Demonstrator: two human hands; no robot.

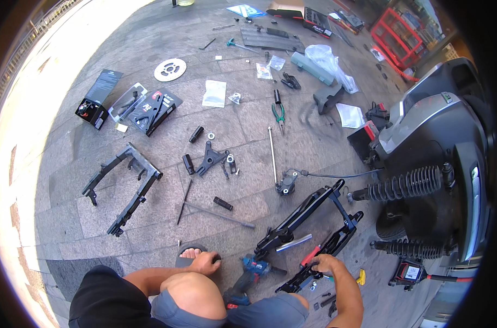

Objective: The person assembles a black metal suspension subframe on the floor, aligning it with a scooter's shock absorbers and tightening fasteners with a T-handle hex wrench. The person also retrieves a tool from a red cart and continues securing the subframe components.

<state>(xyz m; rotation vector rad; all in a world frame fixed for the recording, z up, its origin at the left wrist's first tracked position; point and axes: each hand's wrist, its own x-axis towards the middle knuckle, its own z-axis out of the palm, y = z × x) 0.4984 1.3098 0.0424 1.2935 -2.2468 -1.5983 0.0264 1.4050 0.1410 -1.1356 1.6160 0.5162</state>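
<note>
My left hand (206, 263) rests over my sandalled foot, its fingers curled near a small dark piece that I cannot make out. Nearer the right side, my right hand (326, 264) has its bent fingers on the near end of a black swingarm (299, 217) lying on the paving. What those fingers pinch is hidden. A red piece (311, 255) shows just beside them on the swingarm. Between my knees stands a blue cordless impact wrench (255, 265). A silver tube (294, 242) lies between the swingarm's arms.
A scooter body (423, 131) with a coil shock absorber (404, 185) stands at the right. A brake caliper (286, 182) hangs on a hose. A second black frame (129, 188), a bracket (210, 159), rods, green-handled pliers (279, 113), opened boxes (93, 109) and a brake disc (170, 70) lie around.
</note>
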